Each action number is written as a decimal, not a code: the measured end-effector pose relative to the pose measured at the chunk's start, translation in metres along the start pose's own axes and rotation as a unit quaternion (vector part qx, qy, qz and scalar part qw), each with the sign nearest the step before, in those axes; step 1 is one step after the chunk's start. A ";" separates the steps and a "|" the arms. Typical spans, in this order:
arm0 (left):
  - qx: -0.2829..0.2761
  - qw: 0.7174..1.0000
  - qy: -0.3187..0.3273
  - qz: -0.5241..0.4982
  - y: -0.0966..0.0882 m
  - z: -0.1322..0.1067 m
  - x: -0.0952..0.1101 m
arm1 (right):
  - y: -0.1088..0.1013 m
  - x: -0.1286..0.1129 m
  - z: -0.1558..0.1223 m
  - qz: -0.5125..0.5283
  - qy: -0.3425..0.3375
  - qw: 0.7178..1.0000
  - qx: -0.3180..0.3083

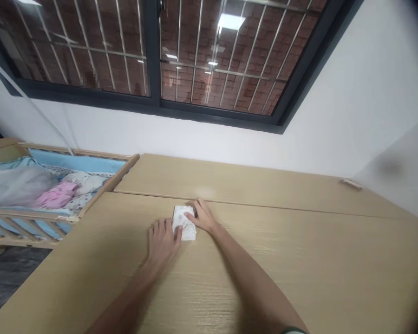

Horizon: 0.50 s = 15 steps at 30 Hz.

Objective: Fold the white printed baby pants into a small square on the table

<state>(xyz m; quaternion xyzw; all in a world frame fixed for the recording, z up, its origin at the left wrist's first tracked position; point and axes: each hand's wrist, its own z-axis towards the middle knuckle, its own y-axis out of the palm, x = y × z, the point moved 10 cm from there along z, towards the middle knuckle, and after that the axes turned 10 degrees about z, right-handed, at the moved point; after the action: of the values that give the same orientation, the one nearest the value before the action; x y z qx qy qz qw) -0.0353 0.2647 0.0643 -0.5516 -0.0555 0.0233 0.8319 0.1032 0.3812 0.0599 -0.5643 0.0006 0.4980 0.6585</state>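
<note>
A small folded white cloth (184, 226) with a faint print lies on the light wooden tabletop (299, 260). My left hand (163, 240) rests flat at its left side, fingers stretched out and the thumb touching the cloth's edge. My right hand (201, 215) lies on the cloth's right and far edge, fingers curved over it and pressing down. Both forearms reach in from the bottom of the view.
A wooden baby cot (55, 208) stands to the left of the table, with blue padding, a grey blanket (14, 185) and pink clothes (57, 195) inside. A white wall and a dark-framed barred window (153, 55) lie behind. A small tan object (351, 183) sits at the table's far right.
</note>
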 end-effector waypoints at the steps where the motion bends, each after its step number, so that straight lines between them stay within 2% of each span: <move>1: -0.011 1.000 -0.017 0.019 0.006 0.002 -0.006 | 0.000 -0.002 -0.001 -0.001 -0.006 1.000 0.007; 4: -0.046 0.998 -0.030 0.037 0.026 0.006 -0.016 | 0.000 -0.006 -0.005 0.002 -0.017 0.999 0.027; 8: -0.083 0.996 0.008 -0.016 0.040 0.008 -0.010 | 0.000 -0.006 -0.007 0.024 0.008 0.998 0.054; 12: -0.083 0.995 0.032 -0.049 0.028 0.012 -0.002 | 0.000 -0.012 -0.012 0.031 0.068 0.995 0.065; 15: -0.095 0.992 0.033 -0.079 0.013 0.001 -0.015 | 0.013 -0.035 -0.022 0.017 0.090 0.996 0.021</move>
<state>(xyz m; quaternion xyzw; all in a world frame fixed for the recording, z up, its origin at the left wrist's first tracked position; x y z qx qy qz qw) -0.0497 0.2696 0.0519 -0.6225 -0.0732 -0.0666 0.7763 0.0892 0.3403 0.0625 -0.5930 0.0801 0.4560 0.6588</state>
